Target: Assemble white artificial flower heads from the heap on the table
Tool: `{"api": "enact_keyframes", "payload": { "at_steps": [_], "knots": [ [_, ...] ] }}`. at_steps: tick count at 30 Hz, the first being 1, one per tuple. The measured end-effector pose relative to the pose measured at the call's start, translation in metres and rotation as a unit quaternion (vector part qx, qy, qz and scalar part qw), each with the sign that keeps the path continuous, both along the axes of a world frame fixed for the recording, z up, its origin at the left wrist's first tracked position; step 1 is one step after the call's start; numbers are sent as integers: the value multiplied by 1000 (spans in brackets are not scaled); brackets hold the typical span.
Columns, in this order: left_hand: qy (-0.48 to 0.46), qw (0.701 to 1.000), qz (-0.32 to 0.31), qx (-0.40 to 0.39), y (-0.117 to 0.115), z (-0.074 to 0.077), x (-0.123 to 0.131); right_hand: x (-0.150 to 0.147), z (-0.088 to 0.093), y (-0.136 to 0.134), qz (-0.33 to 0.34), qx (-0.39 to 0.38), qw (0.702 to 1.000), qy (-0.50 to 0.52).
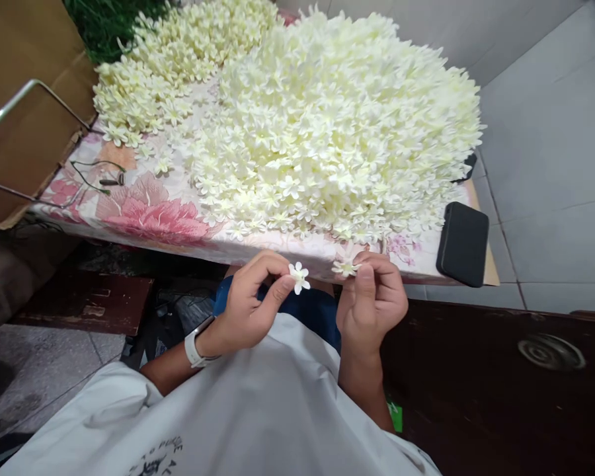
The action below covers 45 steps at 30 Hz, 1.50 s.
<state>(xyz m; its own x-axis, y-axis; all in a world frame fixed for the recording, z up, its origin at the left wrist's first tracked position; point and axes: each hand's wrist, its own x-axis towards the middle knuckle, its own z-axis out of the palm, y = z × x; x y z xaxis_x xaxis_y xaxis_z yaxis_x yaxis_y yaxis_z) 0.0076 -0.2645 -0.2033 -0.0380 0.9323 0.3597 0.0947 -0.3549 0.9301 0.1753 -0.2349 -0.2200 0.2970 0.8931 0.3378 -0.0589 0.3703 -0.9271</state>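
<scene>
Left hand [242, 304]: fingers curled in; thumb and forefinger pinching a small white flower [299, 277] by its base; the flower's face is turned up and to the side, held in the air just off the cloth edge.

Right hand [371, 304]: thumb and fingertips pressed together, pinching a second flower [346, 268]; this one sits tilted, just beside the left hand's flower but not touching it; the hand hovers at the near edge of the cloth.

Left wrist: a white watch [198, 345] strapped on, with the forearm bare below a white shirt [203, 416].

Lap: blue shorts [307, 317] showing between the arms and under the shirt.

Table top: a flower-print cloth [149, 215] in pink and cream, spread on a board, running close to both hands.

Flowers on the cloth: a big heap of flowers [327, 125] straight ahead, a smaller heap of flowers [178, 59] behind it to the left; the two heaps touch, with a few strays at their edges.

Right of the heap: a black phone [462, 243] lying on the cloth corner.

Left of the heap: a thin dark wire [96, 175] on the cloth, a bent metal rod [30, 99] and a cardboard sheet [24, 112] standing beyond it.

Far side: green leaves [104, 26] past the heaps; grey floor tiles [550, 198] to the right.
</scene>
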Motion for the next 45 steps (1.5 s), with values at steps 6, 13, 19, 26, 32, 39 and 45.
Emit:
{"api": "enact_keyframes", "payload": {
  "at_steps": [6,13,19,26,32,39,45],
  "knots": [
    [192,958,121,174,59,53,-9,8,-4,-7,-6,-52,998,22],
    [536,812,178,149,186,115,6,4,-6,-17,53,-96,990,90],
    [379,859,126,320,116,87,24,18,-4,-13,2,-81,991,108],
    [178,980,-48,69,22,12,57,13,2,-10,-24,-55,984,168],
    [116,993,-25,28,28,12,46,10,12,-15,27,-37,988,147],
    [142,989,-41,29,28,17,42,24,16,-14,61,-25,995,69],
    [146,974,47,170,27,5,44,25,12,-10,110,-62,966,224]
  ]
}}
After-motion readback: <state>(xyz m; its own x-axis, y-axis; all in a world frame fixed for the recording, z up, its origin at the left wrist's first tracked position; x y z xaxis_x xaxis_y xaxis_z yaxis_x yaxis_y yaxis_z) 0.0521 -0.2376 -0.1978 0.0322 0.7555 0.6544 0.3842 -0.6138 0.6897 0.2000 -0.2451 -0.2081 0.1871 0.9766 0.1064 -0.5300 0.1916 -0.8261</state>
